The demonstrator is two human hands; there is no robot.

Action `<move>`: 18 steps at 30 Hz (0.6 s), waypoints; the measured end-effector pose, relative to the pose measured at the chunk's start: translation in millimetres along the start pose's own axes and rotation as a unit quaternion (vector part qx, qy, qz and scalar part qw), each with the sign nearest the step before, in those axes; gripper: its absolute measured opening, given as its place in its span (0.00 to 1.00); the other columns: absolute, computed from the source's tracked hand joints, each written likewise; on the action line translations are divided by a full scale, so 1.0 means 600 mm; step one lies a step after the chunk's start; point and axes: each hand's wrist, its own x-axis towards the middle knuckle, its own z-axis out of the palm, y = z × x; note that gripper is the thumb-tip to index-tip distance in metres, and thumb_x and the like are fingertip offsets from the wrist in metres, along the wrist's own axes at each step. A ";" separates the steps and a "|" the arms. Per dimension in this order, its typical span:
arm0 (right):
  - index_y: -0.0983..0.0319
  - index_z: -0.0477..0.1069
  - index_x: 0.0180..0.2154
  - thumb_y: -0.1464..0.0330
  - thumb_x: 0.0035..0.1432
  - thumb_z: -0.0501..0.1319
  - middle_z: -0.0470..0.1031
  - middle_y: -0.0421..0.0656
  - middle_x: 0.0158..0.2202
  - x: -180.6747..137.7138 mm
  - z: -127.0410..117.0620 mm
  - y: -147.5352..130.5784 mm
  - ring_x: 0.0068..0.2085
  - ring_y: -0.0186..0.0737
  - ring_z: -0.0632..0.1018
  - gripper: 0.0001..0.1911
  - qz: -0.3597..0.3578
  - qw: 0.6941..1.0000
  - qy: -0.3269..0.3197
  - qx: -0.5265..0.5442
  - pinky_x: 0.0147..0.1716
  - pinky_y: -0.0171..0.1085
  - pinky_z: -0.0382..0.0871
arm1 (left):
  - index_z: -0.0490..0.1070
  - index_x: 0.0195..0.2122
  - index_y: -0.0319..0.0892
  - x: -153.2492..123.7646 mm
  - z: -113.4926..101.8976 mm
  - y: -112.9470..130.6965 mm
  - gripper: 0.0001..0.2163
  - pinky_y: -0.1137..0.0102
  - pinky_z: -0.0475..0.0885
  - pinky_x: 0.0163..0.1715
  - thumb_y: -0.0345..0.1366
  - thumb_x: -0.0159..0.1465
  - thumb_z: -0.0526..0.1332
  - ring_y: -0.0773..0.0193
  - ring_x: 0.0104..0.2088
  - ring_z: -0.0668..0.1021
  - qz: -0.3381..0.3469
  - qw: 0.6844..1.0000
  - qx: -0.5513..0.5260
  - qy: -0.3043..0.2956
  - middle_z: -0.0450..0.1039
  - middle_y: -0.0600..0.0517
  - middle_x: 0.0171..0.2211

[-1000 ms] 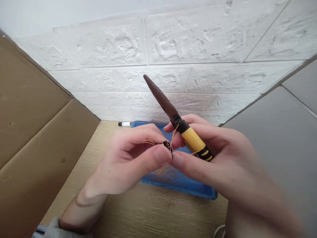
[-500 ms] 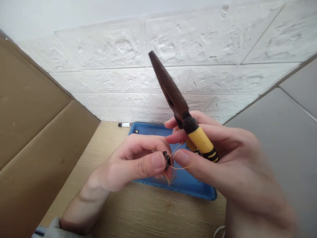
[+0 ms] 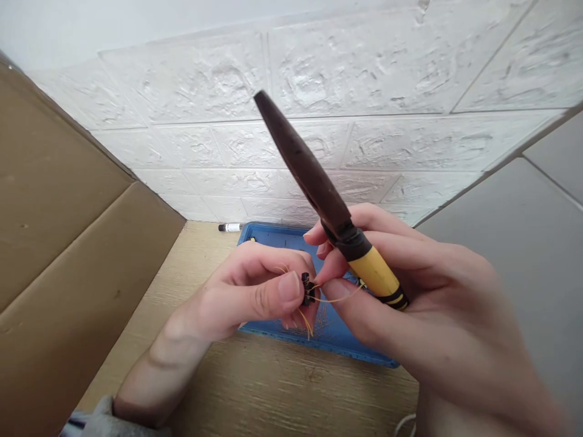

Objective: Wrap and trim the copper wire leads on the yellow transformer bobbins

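My left hand pinches a small black part between thumb and fingers, above the blue tray. Thin orange-yellow wires stick out of this part on several sides. My right hand holds long-nose pliers with yellow and black handles, their dark jaws closed and pointing up and left. The thumb and index fingertip of this hand also come together on one of the wires, close to the black part. The pliers' second handle is mostly hidden behind the fingers.
Under my hands a blue tray lies on the wooden table, with many wire clippings in it. A small black-and-white cylinder lies by its far left corner. Cardboard stands at left, a white brick-pattern wall behind.
My right thumb and index finger have closed together on a wire next to the black part. The pliers' tip has swung a little to the left.
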 end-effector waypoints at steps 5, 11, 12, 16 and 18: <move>0.55 0.79 0.30 0.78 0.59 0.71 0.85 0.29 0.43 0.002 0.004 -0.005 0.40 0.26 0.86 0.12 0.038 0.999 -0.007 0.007 0.37 0.22 0.82 | 0.77 0.29 0.40 0.001 0.013 -0.003 0.23 0.72 0.74 0.32 0.50 0.74 0.77 0.67 0.29 0.75 -0.012 0.999 -0.018 0.034 0.71 0.54 0.29; 0.54 0.81 0.29 0.75 0.61 0.71 0.84 0.30 0.43 -0.001 0.000 -0.020 0.41 0.24 0.85 0.11 0.056 0.998 -0.001 -0.035 0.37 0.19 0.79 | 0.77 0.23 0.40 0.000 0.031 0.018 0.25 0.72 0.75 0.32 0.51 0.66 0.83 0.66 0.30 0.77 -0.017 0.997 0.023 0.066 0.74 0.54 0.26; 0.54 0.82 0.28 0.76 0.62 0.71 0.84 0.29 0.43 -0.001 0.002 -0.022 0.40 0.23 0.85 0.12 0.049 0.998 0.002 -0.039 0.37 0.18 0.79 | 0.77 0.23 0.40 0.000 0.030 0.023 0.25 0.72 0.73 0.31 0.51 0.65 0.84 0.66 0.30 0.76 -0.024 0.997 0.026 0.074 0.74 0.55 0.26; 0.51 0.83 0.27 0.77 0.61 0.71 0.86 0.26 0.41 0.001 0.013 -0.018 0.40 0.22 0.87 0.15 0.037 0.999 0.019 -0.017 0.39 0.16 0.80 | 0.82 0.29 0.41 0.001 0.020 0.018 0.18 0.70 0.71 0.31 0.45 0.67 0.84 0.67 0.29 0.75 -0.059 0.995 -0.063 0.050 0.76 0.54 0.26; 0.52 0.83 0.26 0.75 0.61 0.72 0.87 0.30 0.39 0.000 0.017 -0.011 0.37 0.28 0.88 0.14 0.035 0.999 0.030 -0.002 0.35 0.21 0.83 | 0.76 0.23 0.43 0.005 0.019 -0.010 0.25 0.68 0.70 0.28 0.52 0.70 0.80 0.67 0.24 0.72 -0.036 0.987 -0.154 -0.004 0.70 0.54 0.22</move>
